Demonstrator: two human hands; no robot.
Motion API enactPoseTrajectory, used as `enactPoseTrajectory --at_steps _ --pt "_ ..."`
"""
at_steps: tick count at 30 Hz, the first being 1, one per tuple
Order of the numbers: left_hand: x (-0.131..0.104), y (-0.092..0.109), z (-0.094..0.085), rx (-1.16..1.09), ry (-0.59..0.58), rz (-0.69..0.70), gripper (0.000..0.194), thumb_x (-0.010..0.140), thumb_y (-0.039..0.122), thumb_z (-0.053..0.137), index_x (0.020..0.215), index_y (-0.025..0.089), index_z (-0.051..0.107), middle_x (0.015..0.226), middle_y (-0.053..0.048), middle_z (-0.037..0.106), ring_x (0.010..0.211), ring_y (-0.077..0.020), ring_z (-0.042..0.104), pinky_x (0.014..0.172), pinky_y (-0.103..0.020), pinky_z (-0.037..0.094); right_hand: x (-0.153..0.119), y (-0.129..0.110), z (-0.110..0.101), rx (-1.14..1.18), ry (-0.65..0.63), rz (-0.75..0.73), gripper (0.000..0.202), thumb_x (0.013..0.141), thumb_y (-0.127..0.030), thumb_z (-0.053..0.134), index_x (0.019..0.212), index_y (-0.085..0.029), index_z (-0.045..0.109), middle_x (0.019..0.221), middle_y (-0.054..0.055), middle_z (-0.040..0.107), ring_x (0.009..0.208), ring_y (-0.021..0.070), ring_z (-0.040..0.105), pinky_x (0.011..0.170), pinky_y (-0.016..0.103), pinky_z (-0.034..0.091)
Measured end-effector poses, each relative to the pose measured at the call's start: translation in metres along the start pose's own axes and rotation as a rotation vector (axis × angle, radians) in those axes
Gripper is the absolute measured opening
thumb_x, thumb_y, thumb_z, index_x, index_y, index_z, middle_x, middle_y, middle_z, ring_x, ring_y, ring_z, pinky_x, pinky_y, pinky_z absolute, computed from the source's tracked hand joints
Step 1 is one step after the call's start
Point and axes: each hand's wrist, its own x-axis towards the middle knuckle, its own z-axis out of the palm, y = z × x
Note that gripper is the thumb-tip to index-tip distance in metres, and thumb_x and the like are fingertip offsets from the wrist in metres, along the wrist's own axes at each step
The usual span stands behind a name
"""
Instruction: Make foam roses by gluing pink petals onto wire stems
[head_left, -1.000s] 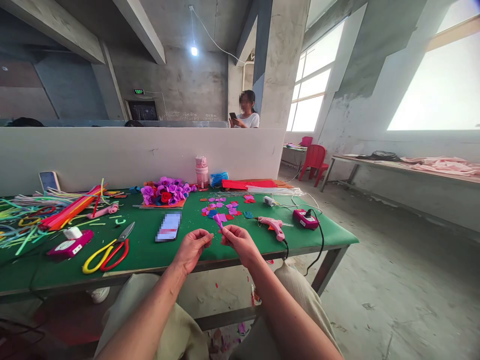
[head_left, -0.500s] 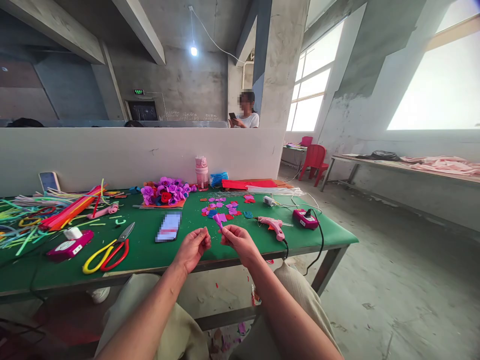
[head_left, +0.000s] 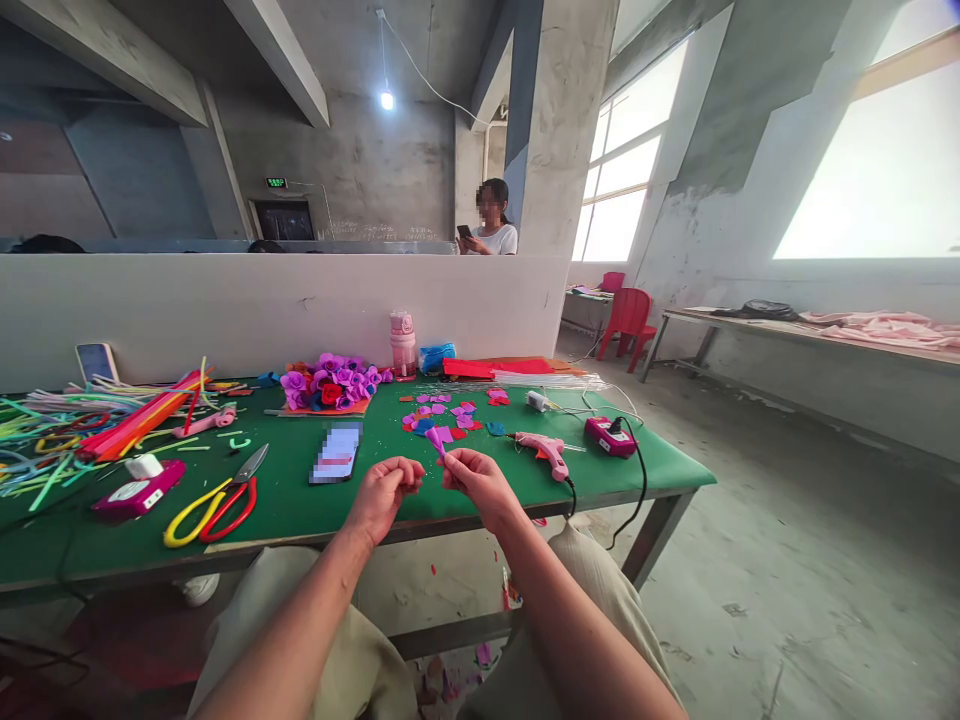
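Between the thumb and fingers of my right hand (head_left: 477,484) is a small purple rolled petal (head_left: 435,441), its wider end pointing up and away. My left hand (head_left: 387,490) is close beside it on the left, fingers curled in and pressed together; whatever they may hold is hidden. Past my hands, purple, red and blue petal pieces (head_left: 442,412) lie scattered on the green table (head_left: 285,515). A pink glue gun (head_left: 546,452) rests on its side to the right of my right hand. A phone (head_left: 336,453) with a lit screen lies left of my left hand.
Yellow-and-red-handled scissors (head_left: 214,508) and colourful stems (head_left: 135,415) lie left. Purple artificial flowers (head_left: 334,383) and a pink bottle (head_left: 403,346) stand at the back. A magenta power box (head_left: 611,437) with a black cord sits right. Beyond the partition (head_left: 225,315) is a person (head_left: 495,232).
My left hand's fingers have shifted slightly, the index finger now reaching a little further right. My right hand keeps its hold on the purple petal in nearly the same place.
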Motion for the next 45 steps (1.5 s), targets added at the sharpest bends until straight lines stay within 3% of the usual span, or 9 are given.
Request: enactPoseTrajectory --at_steps 2,5,16,26,35,40,42,45 --pt "0.000 0.002 -0.001 -0.067 -0.045 0.015 0.019 0.059 0.006 0.048 0.044 0.016 0.041 0.047 0.003 0.042 0.046 -0.0076 0.037 0.047 -0.022 0.030 0.000 0.000 0.000 0.004 0.000 -0.002 0.032 0.067 -0.047 0.070 0.073 -0.016 0.065 0.059 -0.002 0.056 0.056 0.0089 0.046 0.061 0.025 0.038" --pt "-0.001 0.006 -0.002 -0.135 -0.079 -0.035 0.018 0.057 0.005 0.045 0.044 0.017 0.039 0.042 0.004 0.032 0.041 -0.0080 0.029 0.043 -0.023 0.025 0.000 0.000 0.000 0.004 -0.002 -0.007 0.033 0.067 -0.048 0.070 0.073 -0.016 0.065 0.058 -0.002 0.055 0.055 0.0087 0.045 0.061 0.025 0.038" --pt "-0.004 0.012 0.001 -0.124 -0.141 -0.102 0.003 0.077 0.016 0.057 0.074 0.015 0.057 0.060 0.003 0.046 0.054 -0.0074 0.041 0.054 -0.022 0.037 0.000 -0.001 -0.001 -0.004 0.000 -0.001 0.033 0.067 -0.048 0.070 0.073 -0.016 0.065 0.059 -0.001 0.056 0.056 0.0091 0.047 0.062 0.025 0.038" --pt "-0.002 0.008 -0.003 -0.018 -0.065 -0.129 0.022 0.069 0.026 0.073 0.085 0.012 0.067 0.069 -0.002 0.063 0.058 -0.0089 0.056 0.067 -0.028 0.051 0.000 0.000 -0.002 -0.009 -0.015 -0.012 0.031 0.070 -0.046 0.068 0.074 -0.016 0.065 0.060 -0.002 0.056 0.056 0.0092 0.046 0.061 0.025 0.037" --pt "-0.002 0.007 -0.002 0.063 0.001 -0.146 0.022 0.061 0.028 0.078 0.072 0.013 0.066 0.064 -0.002 0.066 0.056 -0.0091 0.057 0.063 -0.023 0.049 0.000 -0.001 -0.002 -0.011 -0.014 -0.015 0.033 0.068 -0.048 0.069 0.074 -0.016 0.064 0.060 -0.001 0.056 0.056 0.0092 0.046 0.060 0.025 0.037" --pt "-0.004 0.009 0.001 0.175 -0.021 -0.062 0.031 0.068 0.034 0.072 0.050 0.016 0.053 0.042 0.004 0.052 0.046 -0.0078 0.047 0.057 -0.022 0.042 0.000 -0.002 -0.001 -0.012 -0.018 -0.013 0.034 0.068 -0.049 0.069 0.074 -0.016 0.064 0.059 -0.001 0.055 0.055 0.0092 0.045 0.060 0.025 0.037" --pt "-0.005 0.010 0.002 0.221 -0.025 -0.004 0.028 0.071 0.034 0.068 0.052 0.017 0.057 0.050 0.001 0.058 0.053 -0.0102 0.051 0.064 -0.024 0.043 0.000 -0.002 -0.002 -0.016 -0.013 -0.010 0.034 0.067 -0.050 0.069 0.074 -0.016 0.064 0.059 -0.001 0.056 0.056 0.0094 0.046 0.061 0.025 0.038" --pt "-0.003 0.010 -0.001 0.248 -0.029 0.059 0.006 0.066 0.020 0.068 0.072 0.018 0.068 0.086 -0.005 0.068 0.080 -0.0156 0.057 0.076 -0.026 0.042 0.000 -0.003 -0.003 -0.022 -0.006 -0.009 0.035 0.067 -0.051 0.069 0.074 -0.016 0.065 0.060 -0.001 0.056 0.056 0.0096 0.046 0.062 0.025 0.039"
